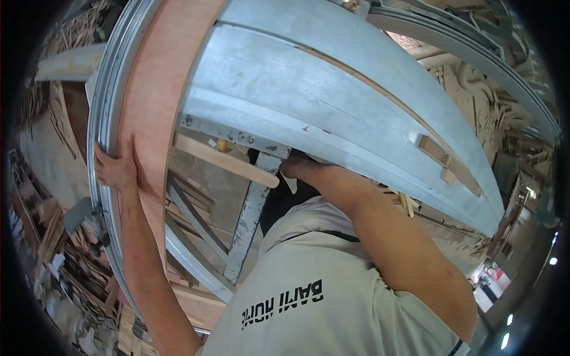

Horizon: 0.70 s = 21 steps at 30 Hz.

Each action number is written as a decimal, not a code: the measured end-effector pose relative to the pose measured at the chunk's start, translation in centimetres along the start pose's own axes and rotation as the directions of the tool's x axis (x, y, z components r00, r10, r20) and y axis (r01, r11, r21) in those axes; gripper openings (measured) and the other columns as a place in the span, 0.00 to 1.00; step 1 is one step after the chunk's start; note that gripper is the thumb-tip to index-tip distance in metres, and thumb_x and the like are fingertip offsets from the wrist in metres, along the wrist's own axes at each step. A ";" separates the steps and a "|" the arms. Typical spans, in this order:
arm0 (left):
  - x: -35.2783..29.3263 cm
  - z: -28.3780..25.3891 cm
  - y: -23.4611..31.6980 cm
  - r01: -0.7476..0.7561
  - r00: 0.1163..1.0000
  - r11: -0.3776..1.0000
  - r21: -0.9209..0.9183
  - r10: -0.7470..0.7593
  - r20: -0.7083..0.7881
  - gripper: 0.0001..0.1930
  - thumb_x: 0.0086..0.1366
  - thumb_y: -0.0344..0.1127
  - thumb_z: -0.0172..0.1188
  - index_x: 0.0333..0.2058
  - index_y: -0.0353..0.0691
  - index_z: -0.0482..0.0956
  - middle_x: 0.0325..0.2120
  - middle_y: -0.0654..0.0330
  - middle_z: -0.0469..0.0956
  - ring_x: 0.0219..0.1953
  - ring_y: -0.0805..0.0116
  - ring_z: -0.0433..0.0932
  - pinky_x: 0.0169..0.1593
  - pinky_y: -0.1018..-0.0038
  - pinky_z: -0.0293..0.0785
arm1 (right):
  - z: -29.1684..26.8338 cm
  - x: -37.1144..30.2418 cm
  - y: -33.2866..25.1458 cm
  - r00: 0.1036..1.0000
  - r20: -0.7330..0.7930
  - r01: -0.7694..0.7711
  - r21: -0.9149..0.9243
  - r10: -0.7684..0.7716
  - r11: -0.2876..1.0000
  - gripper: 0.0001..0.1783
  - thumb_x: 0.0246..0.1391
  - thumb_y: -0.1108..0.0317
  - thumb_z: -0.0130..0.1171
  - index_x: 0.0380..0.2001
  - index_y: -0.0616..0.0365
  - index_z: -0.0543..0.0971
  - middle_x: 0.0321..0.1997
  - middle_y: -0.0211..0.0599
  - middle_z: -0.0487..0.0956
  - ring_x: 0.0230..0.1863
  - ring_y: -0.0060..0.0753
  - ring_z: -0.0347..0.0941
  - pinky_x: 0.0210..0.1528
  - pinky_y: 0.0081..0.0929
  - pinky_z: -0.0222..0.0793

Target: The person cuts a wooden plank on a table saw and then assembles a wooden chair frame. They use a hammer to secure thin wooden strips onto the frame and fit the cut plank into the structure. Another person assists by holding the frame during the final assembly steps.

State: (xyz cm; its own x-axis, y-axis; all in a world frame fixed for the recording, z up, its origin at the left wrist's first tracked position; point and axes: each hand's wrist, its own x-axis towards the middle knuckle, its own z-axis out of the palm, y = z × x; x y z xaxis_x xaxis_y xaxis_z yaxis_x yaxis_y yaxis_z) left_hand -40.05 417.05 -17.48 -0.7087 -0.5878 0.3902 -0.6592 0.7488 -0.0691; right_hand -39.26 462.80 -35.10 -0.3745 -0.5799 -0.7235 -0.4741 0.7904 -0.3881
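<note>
My left hand (pixel 116 169) rests with fingers spread, its thumb on a long reddish-orange board (pixel 154 77) and its other fingers over the ribbed metal rail (pixel 110 89) along the board's left edge. At the near edge of a grey metal machine table (pixel 267 71), my right hand (pixel 291 168) reaches in close to my body. Its fingers are mostly hidden in shadow beneath that edge, so whether they grip anything is unclear. A narrow pale wooden strip (pixel 228 160) with a rounded end slants from the board toward my right hand.
A long slot (pixel 362 74) crosses the metal table, with a small wood block (pixel 433 149) beside it. Under the board, a worn grey metal frame (pixel 246 225) shows. Wood offcuts (pixel 50 237) lie heaped at the left, and more scraps (pixel 475 101) are at the far right.
</note>
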 end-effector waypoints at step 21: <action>-0.5 -2.6 0.9 0.003 1.000 0.976 -0.216 -0.002 0.006 0.48 0.52 0.59 0.71 0.65 0.38 0.61 0.61 0.41 0.61 0.63 0.39 0.58 0.66 0.44 0.50 | -3.0 -1.8 -3.6 0.985 0.168 0.049 -0.084 -0.034 0.995 0.22 0.59 0.54 0.51 0.48 0.57 0.81 0.55 0.54 0.78 0.56 0.53 0.74 0.58 0.47 0.68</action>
State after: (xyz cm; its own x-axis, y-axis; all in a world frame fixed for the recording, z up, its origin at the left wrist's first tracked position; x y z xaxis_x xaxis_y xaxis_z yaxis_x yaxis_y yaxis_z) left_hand -39.64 418.85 -15.33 -0.7090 -0.5907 0.3852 -0.5914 0.7956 0.1317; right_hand -39.27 460.35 -30.69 -0.2191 -0.5653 -0.7952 -0.5572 0.7416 -0.3736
